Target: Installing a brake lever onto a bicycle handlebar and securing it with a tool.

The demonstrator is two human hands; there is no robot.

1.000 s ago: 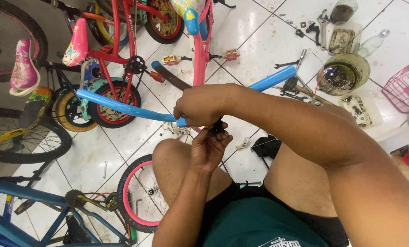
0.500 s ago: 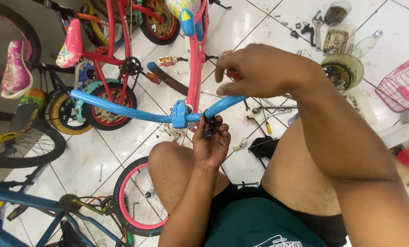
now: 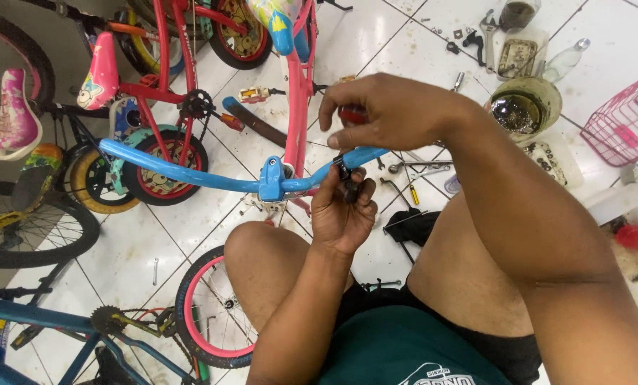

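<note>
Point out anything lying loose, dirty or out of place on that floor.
Loose tools and small parts lie scattered on the white tiled floor, just beyond the blue handlebar that the left hand and right hand work on. A grimy bowl sits among them. Nothing looks spilled.

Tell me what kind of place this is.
Most likely a small bicycle repair workshop. Children's bikes crowd the white tiled floor, loose wrenches and screwdrivers lie scattered, and the left hand and right hand work on a blue handlebar.
</note>
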